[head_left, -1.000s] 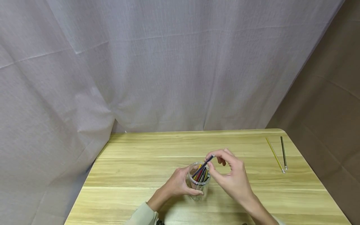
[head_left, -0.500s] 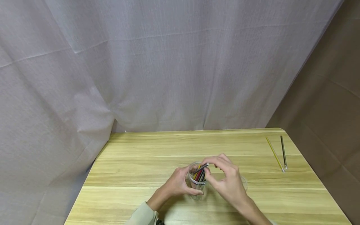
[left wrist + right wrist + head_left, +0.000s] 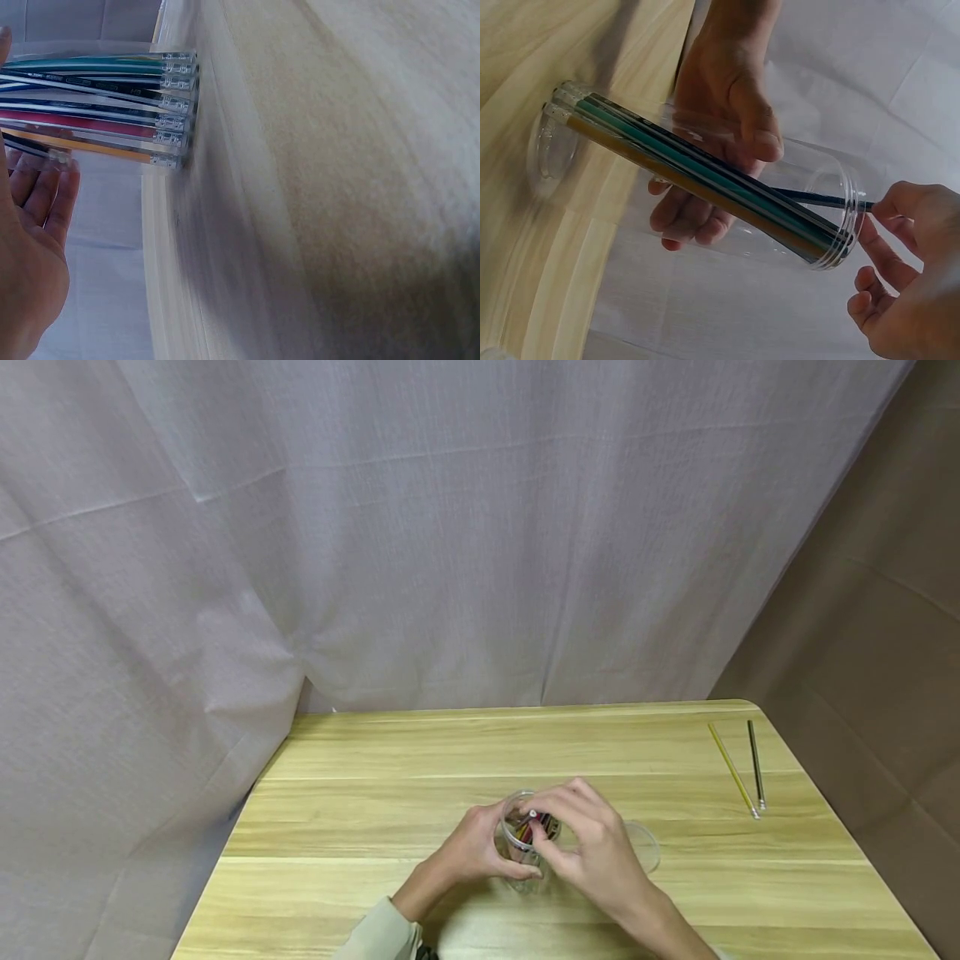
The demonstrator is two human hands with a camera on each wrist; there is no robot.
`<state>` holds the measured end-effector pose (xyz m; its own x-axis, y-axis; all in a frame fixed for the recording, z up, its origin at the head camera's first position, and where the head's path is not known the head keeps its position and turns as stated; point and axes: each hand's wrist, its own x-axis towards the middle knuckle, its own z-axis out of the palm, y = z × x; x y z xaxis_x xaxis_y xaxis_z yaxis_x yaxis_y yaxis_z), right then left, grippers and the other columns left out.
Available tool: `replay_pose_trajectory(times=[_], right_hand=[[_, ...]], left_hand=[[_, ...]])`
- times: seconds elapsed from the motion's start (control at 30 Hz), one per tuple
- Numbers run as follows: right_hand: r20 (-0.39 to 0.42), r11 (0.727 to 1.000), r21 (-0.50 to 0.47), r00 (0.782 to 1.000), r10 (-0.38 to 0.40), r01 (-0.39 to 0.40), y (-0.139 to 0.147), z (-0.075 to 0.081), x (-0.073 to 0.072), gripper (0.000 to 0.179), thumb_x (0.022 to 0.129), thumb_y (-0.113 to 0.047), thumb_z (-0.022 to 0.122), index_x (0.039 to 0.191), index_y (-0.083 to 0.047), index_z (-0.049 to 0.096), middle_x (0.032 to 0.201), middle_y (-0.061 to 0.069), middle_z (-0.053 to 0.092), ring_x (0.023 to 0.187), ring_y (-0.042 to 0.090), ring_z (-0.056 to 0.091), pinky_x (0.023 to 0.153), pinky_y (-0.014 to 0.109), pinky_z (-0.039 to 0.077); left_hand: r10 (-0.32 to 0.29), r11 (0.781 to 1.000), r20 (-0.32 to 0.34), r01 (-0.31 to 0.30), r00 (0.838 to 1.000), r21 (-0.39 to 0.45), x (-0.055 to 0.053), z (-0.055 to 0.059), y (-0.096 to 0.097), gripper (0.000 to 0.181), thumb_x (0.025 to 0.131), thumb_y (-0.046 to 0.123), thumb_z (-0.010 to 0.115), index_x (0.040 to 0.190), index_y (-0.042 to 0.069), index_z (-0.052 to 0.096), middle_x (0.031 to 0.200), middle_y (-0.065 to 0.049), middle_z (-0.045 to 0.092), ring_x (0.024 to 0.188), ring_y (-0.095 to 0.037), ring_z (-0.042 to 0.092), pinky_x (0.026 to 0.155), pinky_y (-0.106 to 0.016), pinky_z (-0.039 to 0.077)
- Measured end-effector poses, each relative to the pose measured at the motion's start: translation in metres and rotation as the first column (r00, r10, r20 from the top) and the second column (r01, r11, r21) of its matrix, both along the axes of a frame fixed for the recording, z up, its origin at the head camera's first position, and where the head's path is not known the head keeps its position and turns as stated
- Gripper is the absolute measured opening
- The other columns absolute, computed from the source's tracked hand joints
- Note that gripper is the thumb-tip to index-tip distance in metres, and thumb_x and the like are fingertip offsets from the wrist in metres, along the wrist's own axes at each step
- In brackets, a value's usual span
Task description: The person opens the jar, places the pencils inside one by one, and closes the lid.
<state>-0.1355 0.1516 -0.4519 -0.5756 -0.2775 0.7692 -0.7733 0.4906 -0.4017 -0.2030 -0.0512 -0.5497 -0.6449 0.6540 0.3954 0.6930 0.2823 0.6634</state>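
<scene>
The left hand grips a clear jar around its side, thumb and fingers curled on opposite faces, while the right hand pinches a dark pencil near its top, between thumb and forefinger. That pencil is partly inside the jar, its upper end reaching past the rim into the right hand's fingertips; its long axis slants across the jar rather than lying parallel with the bundle. In the right wrist view its lower part disappears behind the left thumb. The jar stands upright or nearly so between the two hands, mouth up. The other pencils inside, including teal, red and orange ones, run lengthwise along it, metal-banded ends down at the base. Just to the right of the right hand, a clear round disc lies on the counter. Well to the right of the right hand and farther from the person, a yellow pencil and a black pencil lie flat, metal ends toward the person, their axes converging at that end.
</scene>
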Motion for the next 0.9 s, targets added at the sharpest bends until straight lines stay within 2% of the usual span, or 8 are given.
replay_pose_trajectory(times=[0.3,0.63,0.9], right_hand=[[0.033,0.999,0.049,0.999,-0.002,0.001,-0.0007,-0.0026,0.0014,0.03,0.08,-0.001,0.081,0.105,-0.018,0.078,0.108,-0.002,0.078,0.092,0.011,0.061,0.083,0.016,0.05],[0.003,0.999,0.054,1.0,0.007,-0.007,-0.0015,-0.0028,0.0027,0.03,0.08,-0.002,0.08,0.106,-0.018,0.078,0.107,-0.003,0.077,0.092,0.011,0.061,0.082,0.016,0.049],[-0.069,0.997,0.022,0.994,0.079,-0.078,-0.004,-0.0051,0.0024,0.026,0.084,-0.003,0.075,0.106,-0.016,0.08,0.109,0.003,0.076,0.095,0.016,0.063,0.083,0.019,0.052]], left_hand=[[-0.005,1.0,-0.009,0.005,1.0,-0.002,-0.0002,-0.0003,0.0001,0.089,0.074,0.038,0.099,0.149,0.021,0.054,0.119,0.004,0.076,0.104,-0.002,0.068,0.096,-0.021,0.055],[0.0,1.0,0.005,0.0,1.0,-0.002,0.0002,0.0008,0.0004,0.088,0.074,0.037,0.099,0.148,0.022,0.054,0.122,0.005,0.075,0.105,-0.001,0.067,0.096,-0.023,0.055],[-0.03,1.0,0.021,0.03,0.999,0.006,0.0006,0.0011,-0.0001,0.081,0.078,0.034,0.096,0.147,0.023,0.054,0.121,0.006,0.074,0.102,0.001,0.067,0.092,-0.02,0.056]])
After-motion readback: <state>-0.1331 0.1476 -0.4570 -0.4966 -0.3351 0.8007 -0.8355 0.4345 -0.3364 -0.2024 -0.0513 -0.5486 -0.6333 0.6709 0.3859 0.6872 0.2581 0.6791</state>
